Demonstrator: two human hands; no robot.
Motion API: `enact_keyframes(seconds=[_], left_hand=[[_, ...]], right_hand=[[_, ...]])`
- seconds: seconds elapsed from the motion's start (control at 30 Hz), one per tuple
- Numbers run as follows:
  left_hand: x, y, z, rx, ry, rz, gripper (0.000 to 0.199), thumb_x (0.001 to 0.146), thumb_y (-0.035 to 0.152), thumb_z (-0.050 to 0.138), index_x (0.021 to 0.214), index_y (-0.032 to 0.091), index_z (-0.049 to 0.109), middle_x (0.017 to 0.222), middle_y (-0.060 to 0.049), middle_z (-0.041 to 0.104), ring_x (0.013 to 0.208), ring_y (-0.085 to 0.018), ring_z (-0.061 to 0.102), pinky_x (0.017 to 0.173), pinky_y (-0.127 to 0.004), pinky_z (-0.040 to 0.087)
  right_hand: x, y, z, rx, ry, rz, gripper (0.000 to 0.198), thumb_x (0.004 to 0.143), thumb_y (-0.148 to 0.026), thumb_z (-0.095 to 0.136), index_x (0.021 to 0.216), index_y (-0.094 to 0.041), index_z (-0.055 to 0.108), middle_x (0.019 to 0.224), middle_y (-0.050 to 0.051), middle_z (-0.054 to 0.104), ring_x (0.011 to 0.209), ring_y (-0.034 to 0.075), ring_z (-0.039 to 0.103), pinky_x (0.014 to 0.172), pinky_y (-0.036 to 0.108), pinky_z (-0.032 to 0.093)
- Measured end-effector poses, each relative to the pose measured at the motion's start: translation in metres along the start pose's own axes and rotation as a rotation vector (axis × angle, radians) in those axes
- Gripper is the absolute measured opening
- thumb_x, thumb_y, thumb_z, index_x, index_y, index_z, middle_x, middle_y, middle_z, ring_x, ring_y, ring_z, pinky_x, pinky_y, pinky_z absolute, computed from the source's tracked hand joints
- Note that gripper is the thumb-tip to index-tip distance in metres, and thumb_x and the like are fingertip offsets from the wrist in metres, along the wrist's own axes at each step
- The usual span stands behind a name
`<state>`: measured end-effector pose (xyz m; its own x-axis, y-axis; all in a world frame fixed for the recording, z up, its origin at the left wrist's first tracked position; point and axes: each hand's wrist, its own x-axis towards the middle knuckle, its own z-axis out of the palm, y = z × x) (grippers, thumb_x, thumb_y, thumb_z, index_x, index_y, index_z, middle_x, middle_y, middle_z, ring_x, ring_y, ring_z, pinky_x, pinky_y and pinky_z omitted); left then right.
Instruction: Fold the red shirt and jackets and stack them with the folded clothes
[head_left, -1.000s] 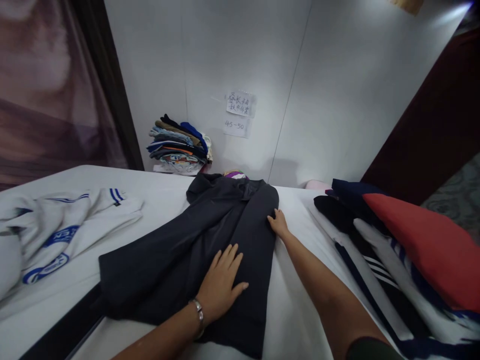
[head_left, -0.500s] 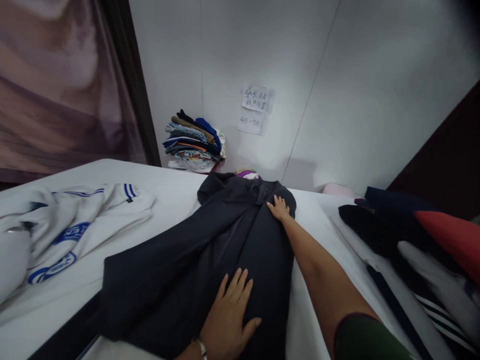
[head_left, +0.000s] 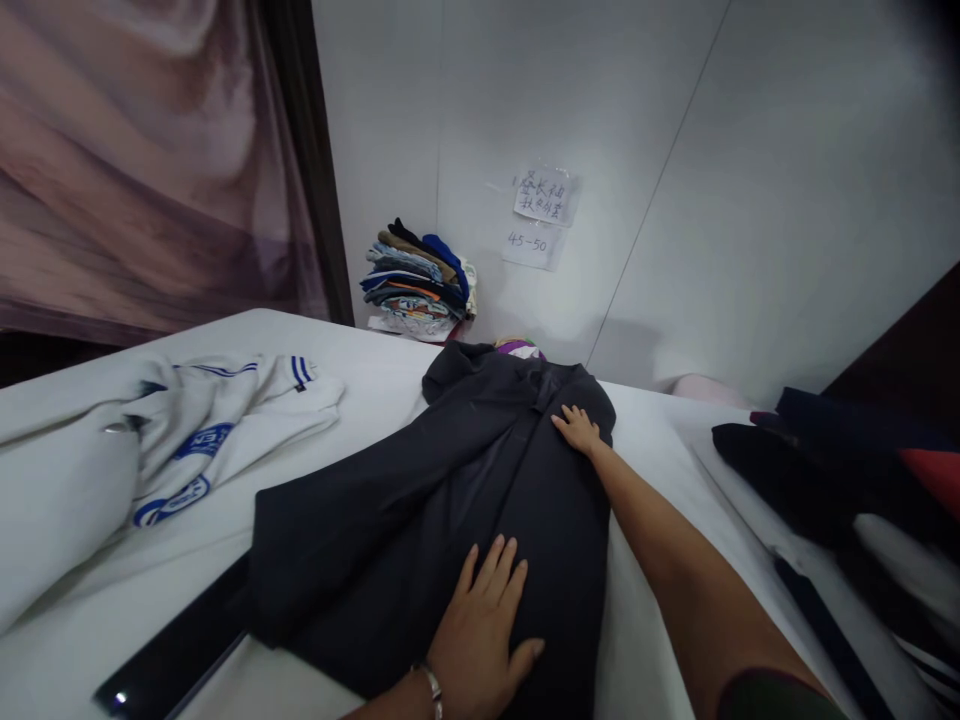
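A black coat [head_left: 450,480] lies spread over the white-covered table, its collar end toward the wall. My left hand [head_left: 484,625], with a bracelet at the wrist, rests flat on the lower front of the coat, fingers stretched and thumb apart. Farther up, near the coat's right shoulder, my right hand [head_left: 579,430] is laid on the cloth with its fingers spread. Neither hand grips the fabric. A dark glossy flat strip [head_left: 176,640] sticks out from beneath the coat's left side.
A white garment with blue print [head_left: 217,430] lies crumpled on the left of the table [head_left: 367,370]. Folded clothes [head_left: 420,280] are stacked against the wall. More dark, white and red garments [head_left: 817,480] lie on the right. Handwritten paper signs [head_left: 544,195] hang on the wall.
The view has swung slightly left, so everything sits farther right in the picture. Both hands stay flat at about the same places on the coat.
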<state>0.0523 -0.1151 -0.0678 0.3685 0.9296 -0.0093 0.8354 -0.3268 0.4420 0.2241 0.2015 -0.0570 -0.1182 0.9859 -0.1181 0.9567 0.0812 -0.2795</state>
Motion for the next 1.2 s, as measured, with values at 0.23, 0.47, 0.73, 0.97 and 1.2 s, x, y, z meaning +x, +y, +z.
enact_keyframes(seconds=[0.23,0.47,0.73,0.97,1.2], left_hand=[[0.000,0.002,0.001,-0.005,0.025,-0.008,0.071,0.085,0.055,0.045,0.145,0.019,0.031,0.155,-0.010,0.017,0.142,-0.029,0.012,0.115,-0.057,0.011],[0.001,0.004,-0.003,-0.005,0.009,-0.019,0.071,0.084,0.054,0.046,0.145,0.019,0.032,0.154,-0.010,0.019,0.142,-0.029,0.012,0.115,-0.057,0.011],[0.001,0.004,0.002,0.020,0.045,-0.012,0.068,0.086,0.050,0.045,0.144,0.018,0.032,0.155,-0.011,0.019,0.143,-0.028,0.012,0.115,-0.057,0.010],[0.000,0.007,0.000,0.000,0.055,-0.040,0.069,0.083,0.049,0.048,0.143,0.017,0.034,0.154,-0.013,0.020,0.143,-0.030,0.011,0.113,-0.061,0.007],[-0.002,0.008,0.003,-0.007,0.081,-0.035,0.071,0.083,0.054,0.044,0.143,0.017,0.035,0.154,-0.013,0.021,0.143,-0.029,0.010,0.113,-0.061,0.006]], right_hand=[[-0.042,0.017,-0.008,-0.045,0.116,-0.026,0.064,0.092,-0.057,0.028,0.145,-0.023,0.029,0.155,0.011,0.016,0.143,0.028,0.006,0.110,0.055,0.009],[-0.027,0.009,0.011,-0.042,0.014,0.025,0.068,0.089,-0.063,0.026,0.148,-0.028,0.021,0.156,0.010,0.011,0.143,0.030,0.004,0.108,0.059,0.009],[-0.023,0.006,0.020,-0.055,0.036,0.011,0.067,0.089,-0.063,0.024,0.147,-0.030,0.021,0.157,0.009,0.009,0.143,0.028,0.003,0.109,0.058,0.008],[-0.043,0.000,0.006,-0.029,-0.032,0.057,0.065,0.091,-0.059,0.026,0.147,-0.027,0.023,0.156,0.010,0.011,0.143,0.029,0.006,0.108,0.058,0.012],[-0.117,-0.009,0.018,-0.033,-0.024,-0.044,0.061,0.092,-0.055,0.031,0.145,-0.026,0.031,0.155,0.009,0.017,0.143,0.028,0.010,0.109,0.055,0.013]])
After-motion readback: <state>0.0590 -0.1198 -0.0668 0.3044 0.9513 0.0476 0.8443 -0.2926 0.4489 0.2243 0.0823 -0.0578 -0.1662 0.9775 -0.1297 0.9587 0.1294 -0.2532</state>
